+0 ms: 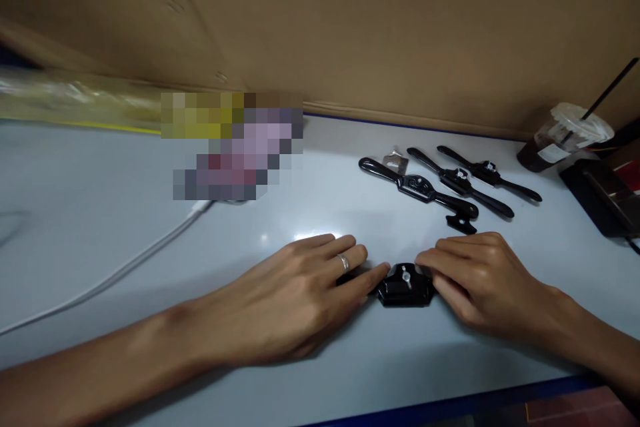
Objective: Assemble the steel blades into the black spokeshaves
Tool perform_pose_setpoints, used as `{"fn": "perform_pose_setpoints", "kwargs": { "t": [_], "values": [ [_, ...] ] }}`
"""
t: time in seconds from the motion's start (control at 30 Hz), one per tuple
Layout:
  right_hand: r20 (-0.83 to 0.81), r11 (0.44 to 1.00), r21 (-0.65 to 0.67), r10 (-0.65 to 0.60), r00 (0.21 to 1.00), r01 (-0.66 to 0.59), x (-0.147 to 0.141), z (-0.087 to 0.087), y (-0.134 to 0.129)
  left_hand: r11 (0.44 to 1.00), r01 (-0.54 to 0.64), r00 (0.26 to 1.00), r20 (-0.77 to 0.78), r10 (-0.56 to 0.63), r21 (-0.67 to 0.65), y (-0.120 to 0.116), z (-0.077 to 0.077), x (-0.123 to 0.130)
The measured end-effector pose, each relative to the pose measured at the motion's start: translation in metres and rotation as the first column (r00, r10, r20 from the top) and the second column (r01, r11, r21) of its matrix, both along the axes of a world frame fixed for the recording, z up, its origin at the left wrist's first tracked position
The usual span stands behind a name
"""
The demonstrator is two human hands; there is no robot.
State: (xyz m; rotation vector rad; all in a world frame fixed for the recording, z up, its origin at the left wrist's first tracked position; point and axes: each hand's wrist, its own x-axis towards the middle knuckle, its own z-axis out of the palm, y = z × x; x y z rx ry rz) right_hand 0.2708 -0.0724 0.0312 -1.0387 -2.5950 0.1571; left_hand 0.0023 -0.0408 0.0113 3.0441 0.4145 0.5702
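A black spokeshave (406,290) lies on the table in front of me, with a silvery screw at the middle of its body. My left hand (305,293), a ring on one finger, is curled over its left handle, the index fingertip at the body's upper left edge. From the other side my right hand (485,280) grips it with bent fingers, fingertips touching the upper right of the body. Both handles are mostly hidden under my hands. Just beyond my right hand lies a loose black cap plate (461,223) with a hole, beside a spokeshave body without its plate (419,188).
Two more black spokeshaves (461,180) (490,172) lie at the back right, near a small plastic packet (396,162). A lidded drink cup with straw (563,137) and a dark device (600,197) stand at right. A white cable (150,250) runs left from a pixelated object (245,153).
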Motion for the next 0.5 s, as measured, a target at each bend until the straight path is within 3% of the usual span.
{"fn": "perform_pose_setpoints", "kwargs": {
  "t": [0.17, 0.37, 0.5],
  "values": [
    [-0.003, 1.000, 0.007, 0.017, 1.000, -0.017, -0.0007, 0.0039, -0.0004, 0.998, -0.050, 0.999, -0.014, 0.049, -0.043, -0.0015, -0.0004, 0.0003],
    [0.050, 0.987, 0.063, 0.146, 0.988, -0.149, 0.0014, 0.0087, 0.0000, 0.996, -0.034, 0.999, 0.002, 0.034, -0.081, 0.0007, 0.0006, 0.0002],
    [0.034, 0.986, 0.070, 0.150, 0.988, -0.152, 0.0014, 0.0058, 0.0015, 0.994, -0.034, 0.999, -0.014, 0.033, -0.108, 0.0018, 0.0019, -0.0002]
  ]
}}
